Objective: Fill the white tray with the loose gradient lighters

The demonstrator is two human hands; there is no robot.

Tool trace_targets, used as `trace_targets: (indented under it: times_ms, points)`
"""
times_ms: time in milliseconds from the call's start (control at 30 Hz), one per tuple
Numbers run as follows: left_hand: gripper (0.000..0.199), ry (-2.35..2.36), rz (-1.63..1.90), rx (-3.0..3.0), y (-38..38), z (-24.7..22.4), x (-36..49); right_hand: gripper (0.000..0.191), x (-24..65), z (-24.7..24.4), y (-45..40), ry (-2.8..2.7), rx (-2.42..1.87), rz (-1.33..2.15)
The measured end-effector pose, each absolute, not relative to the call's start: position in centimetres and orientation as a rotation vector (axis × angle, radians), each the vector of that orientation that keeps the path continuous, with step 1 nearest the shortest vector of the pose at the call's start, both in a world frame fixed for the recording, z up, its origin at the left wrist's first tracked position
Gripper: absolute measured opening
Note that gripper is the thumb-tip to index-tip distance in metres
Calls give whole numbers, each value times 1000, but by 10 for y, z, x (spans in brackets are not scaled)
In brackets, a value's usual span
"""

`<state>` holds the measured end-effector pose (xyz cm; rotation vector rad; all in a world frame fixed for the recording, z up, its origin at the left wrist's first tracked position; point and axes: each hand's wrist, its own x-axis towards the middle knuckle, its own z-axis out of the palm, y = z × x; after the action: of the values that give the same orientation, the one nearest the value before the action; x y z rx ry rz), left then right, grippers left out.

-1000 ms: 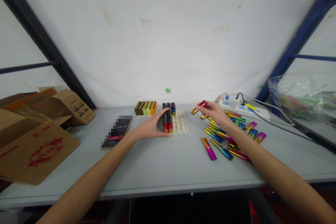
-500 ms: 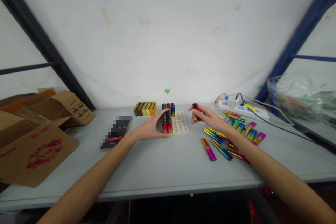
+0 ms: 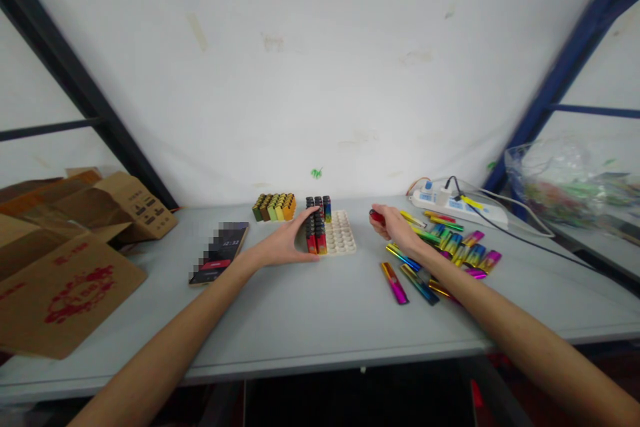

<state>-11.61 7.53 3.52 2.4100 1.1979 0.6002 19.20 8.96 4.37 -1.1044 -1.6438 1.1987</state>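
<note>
A white tray [image 3: 341,235] with round holes stands on the table, its left part filled with upright red lighters [image 3: 317,242]; a blue one [image 3: 327,211] stands at the back. My left hand [image 3: 287,240] curves round the left side of these lighters, thumb at the front and fingers at the back. To the right of the tray, my right hand [image 3: 393,223] is closed round a red lighter [image 3: 377,217], held above the table. Loose shiny lighters in several colours [image 3: 395,283] lie under and beside my right forearm.
A block of yellow and green lighters [image 3: 274,207] stands behind my left hand. A phone [image 3: 220,253] lies at the left, near cardboard boxes [image 3: 80,287]. At the back right are a power strip [image 3: 460,208] with cables and a clear plastic bag [image 3: 560,180].
My right hand has turned and its fingers have closed further round the red lighter, which now points differently. My left hand stays at the tray. The view has shifted slightly.
</note>
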Motion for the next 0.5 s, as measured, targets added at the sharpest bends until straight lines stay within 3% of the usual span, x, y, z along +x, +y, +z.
trace_targets:
  times_ms: [267,500]
  points:
    - [115,1234,568,2429,75,36,-116,40,190,47,85,-1670,-1175,1120]
    - [114,1202,598,2431,75,36,-116,51,188,46,85,-1645,-1063,1231]
